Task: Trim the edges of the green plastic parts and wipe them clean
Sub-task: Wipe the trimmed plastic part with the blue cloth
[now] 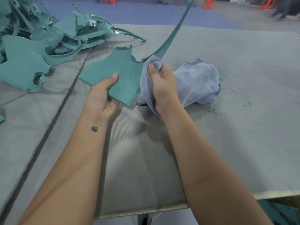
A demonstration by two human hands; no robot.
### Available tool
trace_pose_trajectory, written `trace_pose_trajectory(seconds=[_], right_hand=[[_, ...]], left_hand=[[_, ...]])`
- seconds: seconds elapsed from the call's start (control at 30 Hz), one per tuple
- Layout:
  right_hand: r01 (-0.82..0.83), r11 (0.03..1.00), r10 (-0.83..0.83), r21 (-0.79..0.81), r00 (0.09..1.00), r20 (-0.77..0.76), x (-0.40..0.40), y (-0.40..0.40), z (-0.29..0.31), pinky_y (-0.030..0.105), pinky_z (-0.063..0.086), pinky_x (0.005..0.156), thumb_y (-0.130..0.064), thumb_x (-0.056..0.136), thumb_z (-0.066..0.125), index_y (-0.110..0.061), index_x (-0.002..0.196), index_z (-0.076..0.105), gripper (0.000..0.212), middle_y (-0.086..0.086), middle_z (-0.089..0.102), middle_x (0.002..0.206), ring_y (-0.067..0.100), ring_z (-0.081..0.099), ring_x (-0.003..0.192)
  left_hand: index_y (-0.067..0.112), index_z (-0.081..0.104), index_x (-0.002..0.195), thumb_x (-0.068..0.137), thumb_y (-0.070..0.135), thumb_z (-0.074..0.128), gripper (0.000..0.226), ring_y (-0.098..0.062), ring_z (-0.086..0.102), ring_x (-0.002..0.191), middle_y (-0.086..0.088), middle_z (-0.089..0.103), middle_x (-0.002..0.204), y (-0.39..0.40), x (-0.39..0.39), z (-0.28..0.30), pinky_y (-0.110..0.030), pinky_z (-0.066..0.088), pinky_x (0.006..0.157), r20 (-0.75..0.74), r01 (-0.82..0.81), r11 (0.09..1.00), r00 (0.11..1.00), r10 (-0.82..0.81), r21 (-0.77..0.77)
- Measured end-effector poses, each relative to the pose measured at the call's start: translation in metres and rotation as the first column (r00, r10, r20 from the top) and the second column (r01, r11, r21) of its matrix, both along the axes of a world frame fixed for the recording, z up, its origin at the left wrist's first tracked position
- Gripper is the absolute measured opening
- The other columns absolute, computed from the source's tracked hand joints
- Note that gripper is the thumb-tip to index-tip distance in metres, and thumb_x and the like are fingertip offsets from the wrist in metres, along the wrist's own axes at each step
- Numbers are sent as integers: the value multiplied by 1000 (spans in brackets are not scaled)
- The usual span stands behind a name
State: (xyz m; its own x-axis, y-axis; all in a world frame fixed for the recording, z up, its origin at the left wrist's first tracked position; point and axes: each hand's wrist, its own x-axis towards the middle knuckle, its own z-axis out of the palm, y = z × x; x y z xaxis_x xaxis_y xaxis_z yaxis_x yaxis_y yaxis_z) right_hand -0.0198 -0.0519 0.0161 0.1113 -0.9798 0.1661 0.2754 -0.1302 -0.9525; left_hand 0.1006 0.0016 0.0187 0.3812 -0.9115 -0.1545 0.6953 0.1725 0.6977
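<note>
In the middle of the frame the left hand (103,95) grips the near corner of a flat green plastic part (116,73) with a broad panel and a long thin curved arm, thumb pressed flat on its top face and fingers curled under the edge, holding it tilted above the grey felt-covered table (243,127). Just to its right, the right hand (164,85) has its fingers and thumb bunched around a pale blue-grey cloth (194,82), pinching the cloth around the base of the part's thin arm, which sweeps up toward the top centre of the frame. The rest of the cloth lies heaped on the table right of the hand, with green shavings (211,109) scattered beside it. A pile of similar green plastic parts (40,38) fills the upper left. Orange plastic stools (209,3) stand on the blue floor along the top edge.
</note>
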Motion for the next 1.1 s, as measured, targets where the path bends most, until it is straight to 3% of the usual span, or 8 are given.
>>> trace_pose_trajectory(seconds=[0.23, 0.33, 0.43, 0.47, 0.57, 0.7, 0.9, 1.1], right_hand=[[216, 976, -215, -23, 948, -235, -9, -6, 1, 18, 47, 59, -20, 93, 59, -17, 75, 56, 18, -4, 57, 64, 3, 59, 60], [298, 953, -301, -47, 928, -218, -9, -7, 3, 11, 42, 55, -20, 95, 57, -17, 71, 52, 25, -3, 54, 65, 9, 54, 62], [311, 948, -316, -60, 915, -252, -9, -7, 3, 5, 37, 48, -21, 97, 53, -19, 68, 49, 29, -6, 51, 64, 4, 51, 60], [317, 947, -318, -50, 912, -260, -9, -8, 3, 5, 37, 49, -22, 98, 51, -20, 69, 49, 29, -6, 52, 65, 3, 51, 61], [351, 936, -341, -7, 904, -257, -9, -10, 4, 8, 39, 55, -24, 100, 46, -20, 69, 48, 31, -6, 53, 68, 5, 51, 65], [333, 940, -318, 71, 934, -162, -13, -11, 4, 26, 50, 77, -26, 102, 42, -20, 76, 54, 30, -4, 59, 76, 13, 60, 77], [236, 945, -283, 227, 938, 200, -18, -8, 10, 17, 47, 53, -32, 99, 41, -16, 75, 68, 40, 0, 63, 54, 11, 62, 51], [276, 947, -296, 162, 948, 119, -20, 3, 17, 37, 50, 64, -30, 79, 50, -21, 69, 60, 17, 12, 56, 65, 24, 59, 63]], left_hand=[[4, 56, 127, 91, 7, 61, 36, -29, 68, 103, -14, 68, 116, -1, -8, 4, -44, 57, 85, -2, -40, 998, 999, 40, 44], [23, 15, 153, 81, 23, 73, 92, -23, 54, 124, -9, 49, 139, 0, -1, 1, -42, 49, 98, 85, -283, 958, 956, 280, 32], [33, 9, 153, 73, 48, 73, 104, -11, 16, 145, 2, 16, 159, 11, 7, -3, -29, 18, 115, 806, -415, 901, 486, 337, -126], [33, 13, 153, 73, 53, 73, 102, -5, 21, 143, 4, 24, 156, 15, 7, -5, -23, 19, 114, 886, -335, 918, 331, 325, -212], [47, 13, 149, 57, 58, 84, 116, 4, 45, 126, 12, 44, 141, 16, 1, -6, -5, 38, 93, 941, 22, 980, 284, 183, -197], [59, 15, 144, 49, 66, 80, 115, -1, 46, 128, 22, 44, 144, 10, -2, -12, -26, 41, 103, 988, 186, 982, -140, 68, -42], [52, 56, 124, 93, 40, 54, 32, 9, 59, 106, 36, 62, 111, 7, -3, -15, -25, 49, 96, 971, 57, 977, 134, 198, -207], [16, 60, 118, 99, 26, 52, 23, -13, 70, 98, 5, 74, 105, 0, -15, 0, -32, 58, 79, 197, -270, 946, 932, 303, -180]])
